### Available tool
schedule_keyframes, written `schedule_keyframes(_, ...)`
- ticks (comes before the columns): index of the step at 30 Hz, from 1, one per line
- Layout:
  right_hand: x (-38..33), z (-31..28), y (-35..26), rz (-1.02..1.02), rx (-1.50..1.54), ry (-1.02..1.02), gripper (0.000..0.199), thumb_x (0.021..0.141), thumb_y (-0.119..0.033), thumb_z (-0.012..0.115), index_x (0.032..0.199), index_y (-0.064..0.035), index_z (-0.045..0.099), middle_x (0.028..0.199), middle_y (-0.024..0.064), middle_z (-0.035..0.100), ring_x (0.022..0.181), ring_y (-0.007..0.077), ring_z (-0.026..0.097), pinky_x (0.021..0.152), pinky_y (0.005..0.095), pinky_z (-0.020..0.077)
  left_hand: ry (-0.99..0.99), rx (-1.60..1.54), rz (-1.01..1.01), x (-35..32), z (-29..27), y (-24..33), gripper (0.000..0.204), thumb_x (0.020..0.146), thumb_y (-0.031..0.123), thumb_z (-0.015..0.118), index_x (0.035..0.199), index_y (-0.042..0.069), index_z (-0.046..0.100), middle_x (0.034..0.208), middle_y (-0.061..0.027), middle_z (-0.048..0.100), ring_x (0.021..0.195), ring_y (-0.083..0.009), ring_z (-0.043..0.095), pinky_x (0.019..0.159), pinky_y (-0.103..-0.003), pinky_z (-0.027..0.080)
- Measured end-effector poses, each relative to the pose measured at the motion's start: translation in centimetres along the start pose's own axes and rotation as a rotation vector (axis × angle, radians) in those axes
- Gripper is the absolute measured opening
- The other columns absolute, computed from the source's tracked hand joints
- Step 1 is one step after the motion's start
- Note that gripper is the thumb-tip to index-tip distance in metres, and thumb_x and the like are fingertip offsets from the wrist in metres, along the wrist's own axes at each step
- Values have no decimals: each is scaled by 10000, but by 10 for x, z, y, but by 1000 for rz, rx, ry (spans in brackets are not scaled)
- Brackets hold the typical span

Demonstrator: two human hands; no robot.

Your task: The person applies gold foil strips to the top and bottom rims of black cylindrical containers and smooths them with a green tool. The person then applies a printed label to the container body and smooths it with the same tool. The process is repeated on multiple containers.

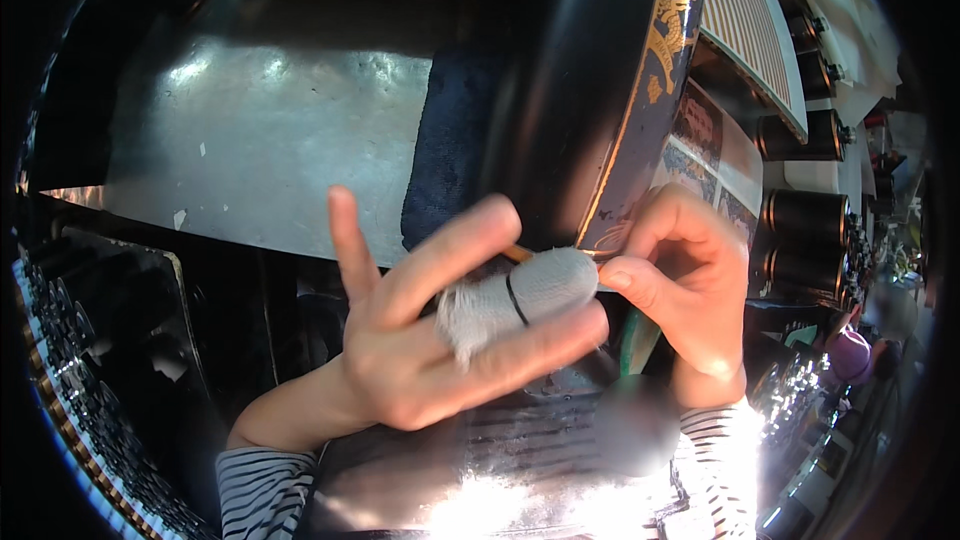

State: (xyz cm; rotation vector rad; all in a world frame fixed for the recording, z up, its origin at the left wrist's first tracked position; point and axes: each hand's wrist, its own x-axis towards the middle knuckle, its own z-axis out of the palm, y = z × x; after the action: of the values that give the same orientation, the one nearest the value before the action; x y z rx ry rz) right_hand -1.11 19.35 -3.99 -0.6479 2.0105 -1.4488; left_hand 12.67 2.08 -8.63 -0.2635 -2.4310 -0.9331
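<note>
My left hand (410, 340) is in front of me with its fingers stretched apart, slightly blurred. One finger wears a white cloth finger wrap (555, 285), frayed at its base, with a thin black band around it. At the tip of the wrap, the thumb and forefinger of my right hand (690, 270) are pinched together; whatever they hold is too small or hidden to make out. Just beyond both hands lies a glossy black lacquered piece (570, 110), its side edged with gold lines and a gold figure. A short orange bit (517, 253) shows behind the left fingers.
A dark blue cloth (440, 140) lies under the lacquered piece, on a grey metal-like sheet (270, 140). To the right are a striped board (755, 30), printed pictures (715, 145) and several black cylinders (808, 220). Below my right hand is a green strip (637, 342).
</note>
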Motion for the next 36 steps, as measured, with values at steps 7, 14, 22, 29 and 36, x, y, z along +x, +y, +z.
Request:
schedule_keyframes(7, 0, -3, 5, -46, -49, -15, 218, 764, -61, 772, 725, -16, 562, 652, -11, 580, 595, 16, 524, 525, 165, 396, 74, -303, -339, -12, 9, -5, 403, 808, 17, 603, 1197, 113, 637, 1161, -77, 653, 1265, -393, 454, 1074, -633, -33)
schedule_keyframes(14, 1, -3, 8, -32, -32, -30, 243, 763, -86, 778, 722, -25, 547, 641, -24, 558, 584, 15, 495, 525, 179, 391, 36, -34, -332, -15, 6, 3, 368, 830, 49, 636, 1178, 166, 657, 1116, -57, 658, 1279, -345, 440, 1067, -668, 5)
schedule_keyframes(22, 2, -16, 19, -81, -15, -93, 242, 969, -176, 521, 827, 14, 567, 688, 26, 527, 645, 67, 494, 574, 218, 411, 117, 543, 95, 11, 40, 21, 315, 730, 201, 735, 1016, 331, 719, 1152, 6, 551, 1152, -270, 452, 1083, -672, -3)
schedule_keyframes(29, -1, -20, 26, -1, 153, -108, 178, 907, -156, 623, 835, 4, 592, 696, -1, 570, 634, 45, 505, 581, 196, 414, 50, 319, -63, 36, 32, 10, 673, 693, 132, 779, 1279, 42, 461, 1231, -165, 523, 1138, -286, 512, 1087, -586, 172)
schedule_keyframes(36, 2, -16, 21, -2, 206, -146, 126, 844, -99, 689, 823, -2, 611, 700, -15, 593, 610, 12, 507, 533, 170, 393, 136, 86, -375, -3, 31, -12, 601, 796, 184, 706, 1325, 7, 484, 1281, -148, 564, 1176, -378, 533, 1064, -652, 86)
